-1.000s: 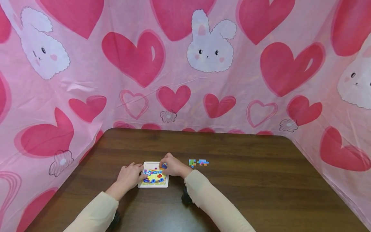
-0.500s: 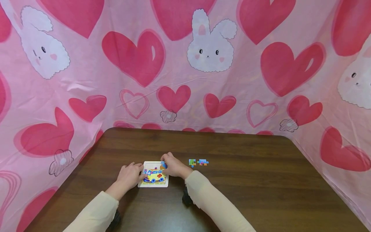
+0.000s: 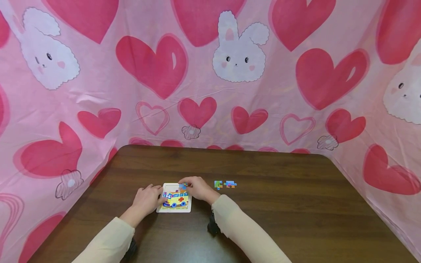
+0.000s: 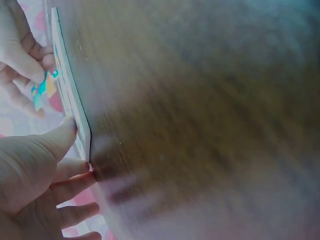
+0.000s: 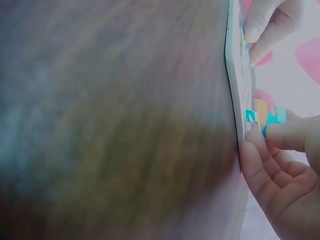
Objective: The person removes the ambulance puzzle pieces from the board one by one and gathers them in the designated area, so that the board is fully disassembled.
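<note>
Right fingers [image 5: 256, 167] are pinched round a puzzle piece [image 5: 274, 118], likely light, stiff and best held by its edges, with the tray [image 3: 174, 211] pinched by left fingers [image 4: 74, 169].

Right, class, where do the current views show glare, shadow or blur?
Head view: pale glare on the near tabletop; left wrist view: tabletop blurred, dark shadows beside the left hand; right wrist view: tabletop blurred too, backdrop washed out.

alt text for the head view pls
A right hand pinches a blue puzzle piece at the far right corner of a white-framed ambulance puzzle, while the left hand grips its left edge. To the right, two loose pieces lie on a brown table before a pink heart-and-rabbit backdrop.
</note>
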`<action>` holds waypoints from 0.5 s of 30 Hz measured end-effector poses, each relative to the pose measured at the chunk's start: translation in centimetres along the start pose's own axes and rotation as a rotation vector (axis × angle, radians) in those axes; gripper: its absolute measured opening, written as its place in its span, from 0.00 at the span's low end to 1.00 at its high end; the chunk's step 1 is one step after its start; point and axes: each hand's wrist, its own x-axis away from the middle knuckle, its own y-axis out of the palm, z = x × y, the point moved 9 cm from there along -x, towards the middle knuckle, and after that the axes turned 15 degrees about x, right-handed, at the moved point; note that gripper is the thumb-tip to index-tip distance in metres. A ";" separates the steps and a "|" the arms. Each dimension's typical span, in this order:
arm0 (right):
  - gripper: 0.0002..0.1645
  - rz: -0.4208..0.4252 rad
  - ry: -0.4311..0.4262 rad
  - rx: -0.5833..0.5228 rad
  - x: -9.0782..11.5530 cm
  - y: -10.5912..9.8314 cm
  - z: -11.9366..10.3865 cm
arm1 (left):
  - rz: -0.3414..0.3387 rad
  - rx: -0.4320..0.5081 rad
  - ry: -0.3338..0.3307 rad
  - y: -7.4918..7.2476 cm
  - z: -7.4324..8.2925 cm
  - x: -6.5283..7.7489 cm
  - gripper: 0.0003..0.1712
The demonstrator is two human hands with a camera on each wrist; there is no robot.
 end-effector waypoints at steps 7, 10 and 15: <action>0.13 0.065 0.035 -0.071 0.1 -1.0 1.1 | -0.005 0.016 -0.009 0.1 -0.1 0.0 0.28; 0.12 0.088 0.046 -0.090 0.3 -1.7 1.6 | -0.004 0.014 -0.008 0.1 -0.1 0.0 0.28; 0.10 0.121 0.060 -0.133 0.7 -3.1 2.5 | -0.001 0.015 -0.003 0.1 -0.1 0.1 0.28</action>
